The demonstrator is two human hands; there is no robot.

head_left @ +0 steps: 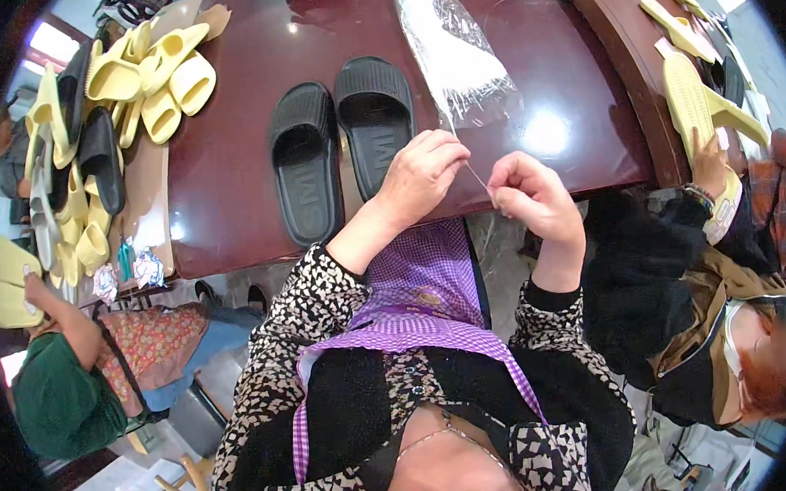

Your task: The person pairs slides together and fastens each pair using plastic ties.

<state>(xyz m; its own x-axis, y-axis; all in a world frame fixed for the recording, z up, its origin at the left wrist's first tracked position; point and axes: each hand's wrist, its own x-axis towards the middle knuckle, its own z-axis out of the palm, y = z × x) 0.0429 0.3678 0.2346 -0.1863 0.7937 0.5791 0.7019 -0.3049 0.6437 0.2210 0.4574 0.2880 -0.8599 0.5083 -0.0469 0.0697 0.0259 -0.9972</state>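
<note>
Both hands pinch 1 thin thread (477, 177) stretched between them at the table edge (258, 245): the left hand (420, 179) grips its upper end, the right hand (529, 197) its lower. 2 black slippers (342, 141) lie just beyond.

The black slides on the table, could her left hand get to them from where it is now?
Probably yes. The left hand is pinching a thin strand just beside the pair of black slides, with only bare table between, though it would have to let go first.
</note>
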